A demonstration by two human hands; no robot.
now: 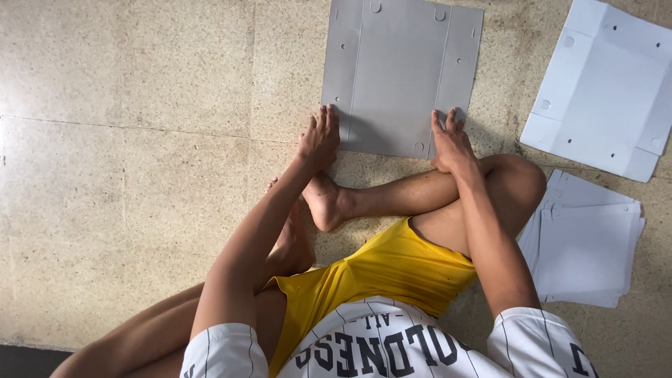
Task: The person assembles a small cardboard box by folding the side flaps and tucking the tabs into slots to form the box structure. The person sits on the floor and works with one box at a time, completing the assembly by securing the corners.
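Position: the person sits cross-legged on the speckled stone floor (140, 91), camera looking straight down over the knees.
Grey sheet: a flat grey plastic panel (399, 70) with fold lines, small holes and tab cuts lies on the floor directly ahead of the crossed legs, its near edge closest to the feet.
Left hand: the left hand (320, 138) rests at the near left corner of the grey panel, palm down, fingers extended and close together, fingertips touching the panel's edge.
Left grip: flat and open; nothing is enclosed, contact is by the fingertips only.
Right hand: the right hand (450, 142) rests at the near right corner of the same panel, fingers stretched forward and slightly spread, tips lying on the panel's surface.
Right grip: open and flat; it presses on the sheet rather than clasping it.
Panel state: lying flat, unfolded, held at both near corners.
White sheet: a single white cut panel (605, 87) of similar pattern lies on the floor to the right, well apart from both hands.
Stack: a pile of white panels (586, 245) sits on the floor just beside the right knee.
Clothing: yellow shorts (392, 269) and a white striped jersey (378, 343).
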